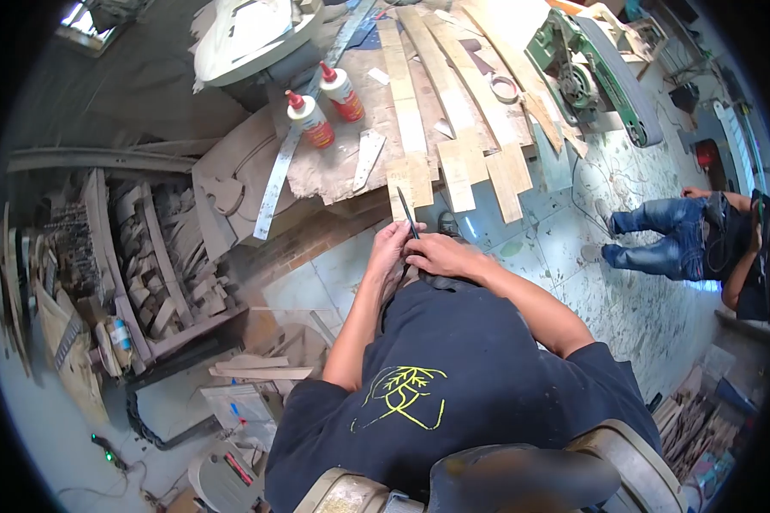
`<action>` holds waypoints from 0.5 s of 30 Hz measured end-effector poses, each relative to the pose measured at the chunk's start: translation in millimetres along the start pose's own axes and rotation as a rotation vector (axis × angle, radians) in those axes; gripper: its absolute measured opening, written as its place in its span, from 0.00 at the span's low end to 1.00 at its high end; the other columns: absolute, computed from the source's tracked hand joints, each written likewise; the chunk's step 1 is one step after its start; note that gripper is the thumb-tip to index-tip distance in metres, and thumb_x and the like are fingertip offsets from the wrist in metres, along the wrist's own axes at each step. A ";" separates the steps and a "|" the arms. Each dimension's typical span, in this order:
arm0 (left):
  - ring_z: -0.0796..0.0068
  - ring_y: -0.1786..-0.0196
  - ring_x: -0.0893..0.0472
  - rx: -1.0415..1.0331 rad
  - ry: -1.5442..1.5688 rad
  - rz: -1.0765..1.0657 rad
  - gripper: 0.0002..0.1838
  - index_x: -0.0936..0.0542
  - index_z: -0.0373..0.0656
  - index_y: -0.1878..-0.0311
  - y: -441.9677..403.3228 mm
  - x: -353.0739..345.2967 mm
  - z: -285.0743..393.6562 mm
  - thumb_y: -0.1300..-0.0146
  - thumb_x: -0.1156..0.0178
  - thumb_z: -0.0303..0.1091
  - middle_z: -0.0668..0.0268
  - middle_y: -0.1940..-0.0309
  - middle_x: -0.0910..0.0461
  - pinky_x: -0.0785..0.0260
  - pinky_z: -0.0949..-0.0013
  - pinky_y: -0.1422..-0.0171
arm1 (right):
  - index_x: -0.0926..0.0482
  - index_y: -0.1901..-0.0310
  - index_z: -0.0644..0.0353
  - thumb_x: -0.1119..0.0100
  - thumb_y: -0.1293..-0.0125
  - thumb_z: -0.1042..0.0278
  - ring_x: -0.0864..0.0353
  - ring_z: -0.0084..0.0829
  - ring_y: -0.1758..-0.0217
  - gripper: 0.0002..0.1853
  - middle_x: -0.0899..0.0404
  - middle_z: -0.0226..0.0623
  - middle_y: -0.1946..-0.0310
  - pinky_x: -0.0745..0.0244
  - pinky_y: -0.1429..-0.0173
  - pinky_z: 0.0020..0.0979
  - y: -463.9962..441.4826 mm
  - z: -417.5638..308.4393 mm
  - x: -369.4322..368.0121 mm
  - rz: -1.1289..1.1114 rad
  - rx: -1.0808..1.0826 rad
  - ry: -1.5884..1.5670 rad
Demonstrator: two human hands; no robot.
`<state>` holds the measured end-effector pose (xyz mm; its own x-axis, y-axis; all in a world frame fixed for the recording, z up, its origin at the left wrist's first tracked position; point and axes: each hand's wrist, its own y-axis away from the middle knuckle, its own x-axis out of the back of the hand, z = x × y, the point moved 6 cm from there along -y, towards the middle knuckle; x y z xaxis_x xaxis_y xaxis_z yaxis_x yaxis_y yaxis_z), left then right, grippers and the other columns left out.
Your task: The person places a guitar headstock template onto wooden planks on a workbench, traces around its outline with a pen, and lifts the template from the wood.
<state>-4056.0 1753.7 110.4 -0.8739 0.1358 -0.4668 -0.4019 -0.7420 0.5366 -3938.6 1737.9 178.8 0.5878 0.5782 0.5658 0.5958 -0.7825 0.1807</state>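
A slender dark pointed tool (407, 211) sticks up from between my two hands, its tip over the end of a pale wooden strip (399, 177). I cannot tell its exact kind. My left hand (389, 246) is closed, its fingertips pinching the tool's lower part from the left. From the right, my right hand (441, 255) curls its fingers round the tool's lower end, which they partly hide. Both hands are close together in front of my dark shirt, by the near edge of the workbench (334, 171).
More wooden strips (453, 103) overhang the bench edge. Two red-capped glue bottles (344, 96) stand left of them, near a metal ruler (275, 184). A roll of tape (504, 87) and a green belt sander (586, 77) are right. Another person (672, 235) stands at right; wood scraps (167, 265) fill a left rack.
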 end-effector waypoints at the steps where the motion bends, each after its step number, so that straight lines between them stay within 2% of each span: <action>1: 0.76 0.56 0.13 -0.035 0.012 0.014 0.18 0.19 0.38 0.50 -5.0 4.6 -7.8 0.17 0.49 0.44 0.60 0.53 0.13 0.20 0.73 0.57 | 0.16 0.51 0.60 0.38 0.29 0.59 0.16 0.56 0.53 0.14 0.15 0.53 0.60 0.22 0.48 0.51 0.6 3.3 -2.6 0.007 0.036 -0.031; 4: 0.75 0.59 0.13 -0.066 -0.063 0.123 0.17 0.20 0.39 0.52 -10.6 19.1 -6.8 0.18 0.48 0.45 0.61 0.57 0.13 0.21 0.72 0.59 | 0.15 0.46 0.58 0.36 0.30 0.56 0.14 0.51 0.53 0.18 0.13 0.51 0.57 0.20 0.48 0.46 4.6 5.3 -1.9 -0.054 0.040 -0.148; 5: 0.74 0.64 0.14 -0.080 -0.036 0.259 0.17 0.20 0.40 0.53 -11.6 29.2 -3.8 0.18 0.48 0.45 0.62 0.61 0.13 0.21 0.70 0.61 | 0.15 0.44 0.58 0.36 0.30 0.56 0.13 0.49 0.53 0.19 0.13 0.50 0.57 0.20 0.47 0.44 7.3 7.2 -0.5 -0.078 0.008 -0.207; 6: 0.73 0.69 0.16 -0.092 -0.151 0.360 0.17 0.21 0.39 0.52 -18.6 48.3 0.7 0.18 0.47 0.45 0.62 0.64 0.14 0.22 0.68 0.63 | 0.15 0.43 0.57 0.36 0.30 0.55 0.12 0.48 0.54 0.20 0.12 0.49 0.57 0.20 0.47 0.42 11.9 11.6 2.1 -0.098 -0.028 -0.263; 7: 0.74 0.69 0.16 -0.167 -0.176 0.419 0.16 0.21 0.38 0.53 -31.6 72.4 1.2 0.19 0.46 0.43 0.61 0.66 0.15 0.22 0.68 0.64 | 0.15 0.41 0.57 0.35 0.29 0.54 0.12 0.42 0.54 0.21 0.12 0.47 0.56 0.19 0.47 0.38 18.4 24.4 1.4 -0.049 -0.057 -0.270; 9: 0.75 0.71 0.16 -0.209 -0.318 0.577 0.13 0.19 0.37 0.56 -42.2 106.8 19.8 0.22 0.43 0.39 0.64 0.71 0.15 0.25 0.70 0.66 | 0.15 0.42 0.59 0.36 0.29 0.54 0.12 0.39 0.54 0.21 0.11 0.46 0.55 0.19 0.47 0.38 40.2 48.8 7.1 0.055 -0.255 -0.386; 11: 0.78 0.70 0.16 -0.221 -0.600 0.727 0.12 0.16 0.39 0.58 -62.5 152.4 31.1 0.28 0.37 0.39 0.64 0.71 0.13 0.23 0.68 0.62 | 0.15 0.43 0.62 0.36 0.29 0.55 0.12 0.35 0.54 0.21 0.11 0.44 0.55 0.19 0.48 0.37 68.2 86.5 5.4 0.182 -0.383 -0.448; 12: 0.72 0.65 0.13 -0.189 -0.642 0.717 0.10 0.15 0.41 0.56 -57.6 148.2 52.2 0.30 0.37 0.38 0.63 0.68 0.11 0.22 0.65 0.56 | 0.15 0.44 0.64 0.36 0.28 0.56 0.12 0.33 0.54 0.20 0.11 0.43 0.56 0.19 0.49 0.36 87.4 120.1 -1.6 0.260 -0.415 -0.450; 15: 0.59 0.55 0.12 -0.273 -0.931 0.804 0.09 0.14 0.42 0.55 -68.1 155.8 90.9 0.33 0.36 0.36 0.57 0.63 0.10 0.22 0.60 0.45 | 0.14 0.47 0.66 0.36 0.31 0.58 0.12 0.31 0.55 0.19 0.11 0.41 0.59 0.19 0.49 0.34 174.4 209.4 -23.2 0.435 -0.716 -0.554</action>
<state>-4189.7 1885.1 65.1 -0.7507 -0.0881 0.6547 0.3043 -0.9258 0.2243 -3733.7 1636.4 28.7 0.9566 0.0925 0.2764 -0.0936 -0.8005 0.5920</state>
